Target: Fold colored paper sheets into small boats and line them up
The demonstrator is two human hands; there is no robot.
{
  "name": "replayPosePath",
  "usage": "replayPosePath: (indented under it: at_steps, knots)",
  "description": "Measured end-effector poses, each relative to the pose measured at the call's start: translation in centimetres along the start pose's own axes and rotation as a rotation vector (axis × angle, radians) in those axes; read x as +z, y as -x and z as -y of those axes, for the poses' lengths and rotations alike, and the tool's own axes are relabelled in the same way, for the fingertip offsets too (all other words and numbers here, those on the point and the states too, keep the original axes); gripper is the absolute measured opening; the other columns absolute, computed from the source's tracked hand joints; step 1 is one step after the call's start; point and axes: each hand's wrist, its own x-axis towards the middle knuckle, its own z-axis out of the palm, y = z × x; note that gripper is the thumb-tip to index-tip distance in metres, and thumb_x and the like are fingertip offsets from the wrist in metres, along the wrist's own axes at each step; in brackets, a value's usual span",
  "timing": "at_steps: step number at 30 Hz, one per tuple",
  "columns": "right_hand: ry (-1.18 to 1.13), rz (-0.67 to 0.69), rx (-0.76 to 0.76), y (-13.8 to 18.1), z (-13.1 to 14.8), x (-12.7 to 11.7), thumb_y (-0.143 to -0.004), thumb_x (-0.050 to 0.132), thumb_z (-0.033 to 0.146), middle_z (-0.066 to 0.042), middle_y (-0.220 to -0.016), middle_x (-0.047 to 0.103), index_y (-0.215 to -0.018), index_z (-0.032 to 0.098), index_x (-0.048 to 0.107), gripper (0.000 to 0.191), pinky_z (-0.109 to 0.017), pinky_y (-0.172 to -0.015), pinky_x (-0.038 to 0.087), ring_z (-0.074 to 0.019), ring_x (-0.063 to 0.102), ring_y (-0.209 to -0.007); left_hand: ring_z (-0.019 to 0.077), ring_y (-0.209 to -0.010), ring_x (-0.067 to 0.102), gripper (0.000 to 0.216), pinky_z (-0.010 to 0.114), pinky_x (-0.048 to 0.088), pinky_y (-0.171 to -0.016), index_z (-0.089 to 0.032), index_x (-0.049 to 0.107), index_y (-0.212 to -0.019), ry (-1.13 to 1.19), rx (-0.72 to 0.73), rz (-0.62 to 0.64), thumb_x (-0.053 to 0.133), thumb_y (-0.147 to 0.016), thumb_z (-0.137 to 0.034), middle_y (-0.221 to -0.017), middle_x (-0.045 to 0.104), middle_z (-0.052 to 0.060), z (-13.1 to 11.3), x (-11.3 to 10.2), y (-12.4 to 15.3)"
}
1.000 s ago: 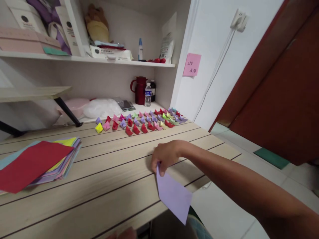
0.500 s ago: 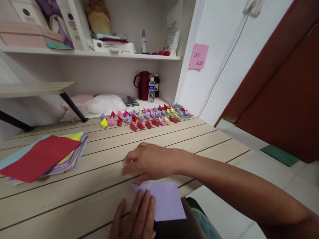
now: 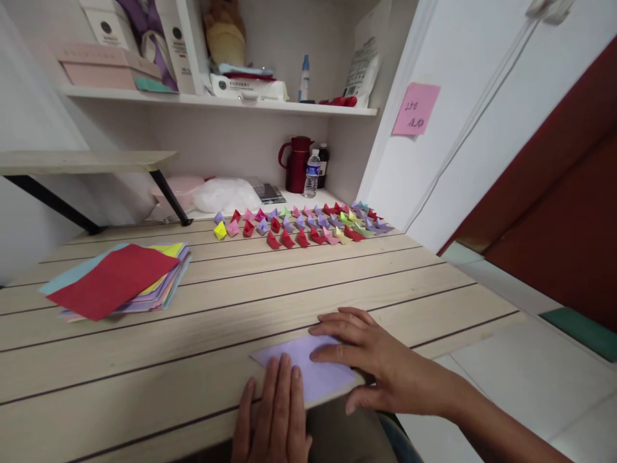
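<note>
A sheet of lilac paper [image 3: 315,379] lies at the table's front edge, one pointed corner to the left. My left hand [image 3: 274,411] rests flat on its lower left part, fingers stretched out. From the right, my right hand [image 3: 361,354] reaches over the sheet's right side with fingers spread and the thumb near the front edge. Part of the paper is covered by both hands. Further left lies a stack of coloured paper [image 3: 159,289] with a red sheet [image 3: 113,280] on top.
Rows of small folded paper boats [image 3: 301,238] stand along the table's back. Behind them are a dark red jug [image 3: 297,164], a water bottle [image 3: 312,173] and a plastic bag [image 3: 226,195]. A small raised shelf [image 3: 89,162] stands at the left on black legs.
My right hand has moved from beyond the paper's left corner back to its right side. My left hand stays on the sheet. The view has shifted, so things appear further right.
</note>
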Motion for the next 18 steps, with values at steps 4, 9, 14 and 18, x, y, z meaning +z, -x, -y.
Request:
replayPosePath:
  at_steps: [4,9,14,18]
  knots:
    - [-0.092,-0.034,-0.025,-0.5,-0.4,-0.4,-0.085,0.068,0.055,-0.008,-0.135,0.057,-0.131,0.03,0.059,0.053,-0.045,-0.11,0.03,-0.0272,0.045,-0.131,0.024,-0.145,0.032,0.037,0.043,0.02,-0.122,-0.007,0.06,-0.124,0.068,0.025,0.029,0.045,-0.093,-0.021,-0.126,0.068,0.019,0.6,-0.4,-0.1]
    - [-0.092,0.062,-0.136,-0.8,-0.8,-0.5,-0.083,0.071,0.052,-0.008,-0.133,0.055,-0.132,0.029,0.057,0.057,-0.047,-0.111,0.028,-0.028,0.043,-0.128,0.0253,-0.142,0.039,0.033,0.042,0.025,-0.119,-0.009,0.061,-0.121,0.132,0.054,0.065,0.045,-0.093,-0.017,-0.128,0.067,0.017,1.2,-0.7,0.2]
    - [-0.18,-0.007,-0.109,-0.9,-0.6,-0.4,-0.092,0.061,0.044,-0.007,-0.121,0.06,-0.123,0.028,0.063,0.035,-0.043,-0.107,0.033,-0.0245,0.051,-0.119,0.0243,-0.131,0.053,0.033,0.039,0.032,-0.114,-0.011,0.061,-0.119,0.166,0.059,0.091,0.041,-0.093,-0.014,-0.128,0.067,0.013,1.5,-1.1,0.2]
    - [-0.243,-0.06,-0.031,-1.1,-0.2,-0.4,-0.097,0.048,0.056,-0.008,-0.119,0.062,-0.115,0.026,0.067,0.04,-0.042,-0.104,0.037,-0.0233,0.055,-0.116,0.0251,-0.125,0.057,0.033,0.039,0.034,-0.111,-0.011,0.061,-0.119,0.164,0.033,0.097,0.04,-0.094,-0.019,-0.127,0.068,0.014,1.3,-1.2,-0.1]
